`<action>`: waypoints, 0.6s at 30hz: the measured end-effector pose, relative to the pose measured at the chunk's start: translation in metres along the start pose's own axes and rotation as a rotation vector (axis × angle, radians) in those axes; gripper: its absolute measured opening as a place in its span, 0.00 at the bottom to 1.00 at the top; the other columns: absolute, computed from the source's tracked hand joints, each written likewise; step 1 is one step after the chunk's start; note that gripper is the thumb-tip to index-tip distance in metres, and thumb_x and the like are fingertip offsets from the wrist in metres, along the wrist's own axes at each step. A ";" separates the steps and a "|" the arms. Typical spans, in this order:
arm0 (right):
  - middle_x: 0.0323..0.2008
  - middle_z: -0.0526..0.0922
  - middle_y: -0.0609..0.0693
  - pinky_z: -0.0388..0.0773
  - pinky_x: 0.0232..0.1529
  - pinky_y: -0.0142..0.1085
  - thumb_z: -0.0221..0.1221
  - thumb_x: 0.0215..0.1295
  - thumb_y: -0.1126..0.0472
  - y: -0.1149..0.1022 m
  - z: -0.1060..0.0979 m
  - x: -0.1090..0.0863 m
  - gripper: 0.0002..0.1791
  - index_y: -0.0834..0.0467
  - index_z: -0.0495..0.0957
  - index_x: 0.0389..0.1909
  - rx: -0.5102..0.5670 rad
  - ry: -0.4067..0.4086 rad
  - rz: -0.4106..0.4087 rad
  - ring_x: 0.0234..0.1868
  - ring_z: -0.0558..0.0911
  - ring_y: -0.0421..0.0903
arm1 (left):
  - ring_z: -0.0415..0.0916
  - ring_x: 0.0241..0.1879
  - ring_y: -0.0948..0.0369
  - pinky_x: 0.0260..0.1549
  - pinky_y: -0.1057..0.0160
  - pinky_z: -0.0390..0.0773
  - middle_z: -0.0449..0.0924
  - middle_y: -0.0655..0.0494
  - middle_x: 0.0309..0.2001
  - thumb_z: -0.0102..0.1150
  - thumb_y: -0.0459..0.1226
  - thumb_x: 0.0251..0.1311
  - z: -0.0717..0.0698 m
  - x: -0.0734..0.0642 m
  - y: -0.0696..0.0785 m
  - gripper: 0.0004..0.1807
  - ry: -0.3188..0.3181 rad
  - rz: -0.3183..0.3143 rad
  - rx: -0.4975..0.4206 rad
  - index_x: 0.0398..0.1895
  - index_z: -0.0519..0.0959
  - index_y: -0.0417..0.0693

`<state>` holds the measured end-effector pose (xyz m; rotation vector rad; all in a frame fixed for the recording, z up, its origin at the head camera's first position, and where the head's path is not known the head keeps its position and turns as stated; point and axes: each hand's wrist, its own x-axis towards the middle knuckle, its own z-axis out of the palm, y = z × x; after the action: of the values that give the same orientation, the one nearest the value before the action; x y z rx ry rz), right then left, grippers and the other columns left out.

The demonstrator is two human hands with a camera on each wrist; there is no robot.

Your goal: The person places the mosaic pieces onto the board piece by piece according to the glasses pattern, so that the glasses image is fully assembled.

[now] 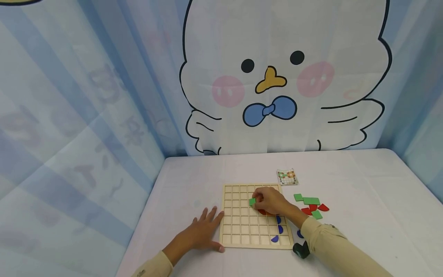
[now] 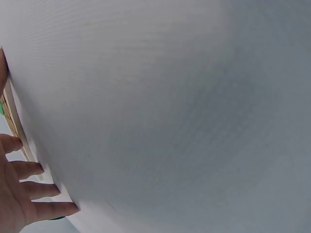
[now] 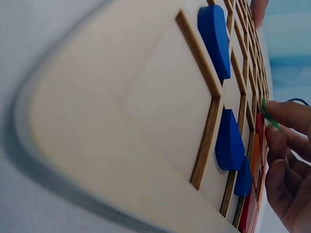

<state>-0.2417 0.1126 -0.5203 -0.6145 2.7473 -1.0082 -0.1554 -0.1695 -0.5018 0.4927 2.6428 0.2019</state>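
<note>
A wooden grid board (image 1: 238, 241) lies on the white table. My right hand (image 1: 271, 201) pinches a green square tile (image 1: 252, 202) between thumb and fingers, close over the board's upper middle cells. In the right wrist view the green tile (image 3: 270, 114) shows at the fingertips, beside red and orange pieces (image 3: 256, 141) set in the grid. Part of a red piece (image 1: 262, 212) peeks out under my right hand. Blue half-round pieces (image 1: 280, 229) sit along the board's right side. My left hand (image 1: 204, 231) is spread flat, its fingertips and thumb at the board's left edge.
Right of the board lie several loose green pieces (image 1: 311, 201) and red pieces (image 1: 323, 207). A small pattern card (image 1: 287, 177) rests behind the board's far right corner. A blue piece (image 1: 300, 234) and a black object (image 1: 301, 250) lie near my right sleeve. A printed curtain (image 1: 270, 134) hangs behind the table.
</note>
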 end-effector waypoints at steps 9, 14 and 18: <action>0.26 0.79 0.40 0.74 0.31 0.37 0.73 0.55 0.58 -0.005 -0.001 0.003 0.12 0.55 0.84 0.39 -0.072 -0.017 -0.001 0.29 0.76 0.38 | 0.44 0.78 0.37 0.65 0.29 0.60 0.46 0.44 0.81 0.69 0.69 0.42 0.001 0.000 -0.001 0.63 0.004 0.006 -0.010 0.80 0.53 0.58; 0.25 0.79 0.40 0.74 0.30 0.36 0.73 0.55 0.58 -0.006 -0.003 0.003 0.12 0.55 0.84 0.39 -0.086 -0.029 -0.007 0.28 0.76 0.38 | 0.44 0.78 0.37 0.65 0.29 0.61 0.45 0.45 0.81 0.68 0.70 0.42 0.003 0.001 -0.003 0.63 0.004 0.009 -0.003 0.81 0.53 0.58; 0.26 0.80 0.40 0.74 0.30 0.36 0.73 0.56 0.57 -0.008 -0.004 0.002 0.11 0.54 0.84 0.39 -0.088 -0.032 0.002 0.28 0.76 0.38 | 0.44 0.78 0.37 0.65 0.29 0.61 0.46 0.44 0.81 0.67 0.70 0.42 0.003 0.001 -0.003 0.63 0.003 0.009 0.002 0.81 0.53 0.58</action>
<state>-0.2424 0.1090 -0.5120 -0.6355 2.7759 -0.8725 -0.1558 -0.1719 -0.5052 0.5060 2.6441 0.2033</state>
